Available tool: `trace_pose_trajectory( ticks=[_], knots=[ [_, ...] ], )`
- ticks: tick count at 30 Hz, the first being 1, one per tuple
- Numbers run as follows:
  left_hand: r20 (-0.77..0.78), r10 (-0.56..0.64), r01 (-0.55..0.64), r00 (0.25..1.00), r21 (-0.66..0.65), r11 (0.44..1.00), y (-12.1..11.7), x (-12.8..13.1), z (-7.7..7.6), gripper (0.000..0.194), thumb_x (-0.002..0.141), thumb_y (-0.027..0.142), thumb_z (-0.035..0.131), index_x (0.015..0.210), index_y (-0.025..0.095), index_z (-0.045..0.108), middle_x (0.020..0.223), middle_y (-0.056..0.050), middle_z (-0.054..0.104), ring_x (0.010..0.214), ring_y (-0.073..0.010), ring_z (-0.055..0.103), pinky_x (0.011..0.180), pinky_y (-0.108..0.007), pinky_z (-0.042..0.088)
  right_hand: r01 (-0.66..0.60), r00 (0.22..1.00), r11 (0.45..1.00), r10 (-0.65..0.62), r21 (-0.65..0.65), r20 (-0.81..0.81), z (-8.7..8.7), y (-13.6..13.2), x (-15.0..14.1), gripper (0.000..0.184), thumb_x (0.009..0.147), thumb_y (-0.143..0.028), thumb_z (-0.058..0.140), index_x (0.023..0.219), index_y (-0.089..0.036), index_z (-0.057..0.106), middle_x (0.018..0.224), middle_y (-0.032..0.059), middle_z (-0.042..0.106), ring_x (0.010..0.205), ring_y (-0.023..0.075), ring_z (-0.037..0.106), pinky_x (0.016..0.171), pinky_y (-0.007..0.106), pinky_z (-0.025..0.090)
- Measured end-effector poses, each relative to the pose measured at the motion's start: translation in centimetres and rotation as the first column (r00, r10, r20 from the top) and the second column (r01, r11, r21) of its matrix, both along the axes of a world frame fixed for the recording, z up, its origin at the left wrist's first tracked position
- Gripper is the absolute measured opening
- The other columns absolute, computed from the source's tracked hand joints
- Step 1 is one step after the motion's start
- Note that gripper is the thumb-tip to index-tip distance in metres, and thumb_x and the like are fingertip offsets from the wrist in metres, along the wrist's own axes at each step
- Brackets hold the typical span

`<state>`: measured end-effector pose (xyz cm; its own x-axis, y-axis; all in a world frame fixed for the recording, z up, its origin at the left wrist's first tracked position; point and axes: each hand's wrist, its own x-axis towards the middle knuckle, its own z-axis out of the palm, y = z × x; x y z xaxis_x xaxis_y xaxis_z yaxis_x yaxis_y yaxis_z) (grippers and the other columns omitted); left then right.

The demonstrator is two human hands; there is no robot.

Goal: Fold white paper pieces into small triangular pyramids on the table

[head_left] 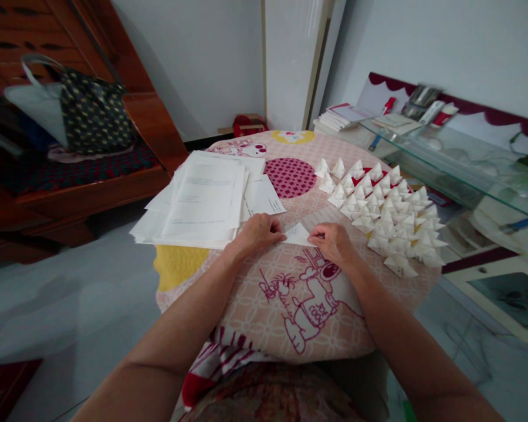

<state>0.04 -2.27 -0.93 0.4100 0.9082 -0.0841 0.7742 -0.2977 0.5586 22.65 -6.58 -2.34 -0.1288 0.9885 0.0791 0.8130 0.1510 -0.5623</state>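
A small sheet of white paper, folded to a peak at the top, lies on the patterned tablecloth in front of me. My left hand pinches its left corner, fingers closed. At the right corner, my right hand grips the same paper between thumb and fingers. To the left of my left hand is a stack of printed sheets, with a few sheets slid out toward the right. Many folded paper boats stand in rows on the right side of the table.
A glass shelf with papers, a blue-handled tool and metal containers stands against the right wall, close to the table. On the left, a wooden bench holds a dotted bag. A red object in a box sits beyond the table.
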Motion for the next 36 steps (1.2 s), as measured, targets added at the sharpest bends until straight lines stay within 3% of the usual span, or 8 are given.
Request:
trace_pose_trajectory(
  ticks=[13, 26, 36],
  knots=[
    [-0.093, -0.018, 0.021, 0.995, 0.033, 0.999, -0.30, 0.36, 0.24, 0.017, 0.080, 0.031, 0.071, 0.079, 0.016, 0.078, 0.073, -0.005, 0.071, 0.067, -0.0149, 0.059, 0.066, -0.027, 0.040, -0.008, 0.999, 1.000, 0.008, -0.006, -0.041, -0.34, 0.17, 0.26, 0.010, 0.077, -0.018, 0.068, 0.072, -0.015, 0.076, 0.069, 0.0031, 0.071, 0.065, 0.0161, 0.060, 0.064, 0.026, 0.040],
    [-0.028, -0.006, 0.007, 1.000, 0.039, 0.999, 0.00, 0.29, -0.12, 0.014, 0.077, 0.028, 0.072, 0.070, 0.016, 0.074, 0.065, -0.004, 0.068, 0.064, -0.0151, 0.056, 0.064, -0.027, 0.039, 0.036, 0.997, 0.999, -0.037, -0.015, -0.075, -0.60, 0.15, 0.22, 0.012, 0.076, -0.022, 0.066, 0.070, -0.016, 0.075, 0.067, 0.0017, 0.070, 0.065, 0.0159, 0.059, 0.060, 0.025, 0.038],
    [-0.071, -0.003, 0.006, 0.997, 0.035, 0.999, -0.13, 0.44, 0.23, 0.014, 0.078, 0.028, 0.073, 0.073, 0.016, 0.076, 0.069, -0.004, 0.069, 0.067, -0.0160, 0.058, 0.065, -0.028, 0.039, 0.041, 0.997, 0.999, -0.042, -0.022, -0.070, -0.61, 0.17, 0.11, 0.013, 0.076, -0.022, 0.065, 0.072, -0.015, 0.076, 0.068, 0.0031, 0.070, 0.064, 0.0163, 0.059, 0.060, 0.026, 0.039]
  ],
)
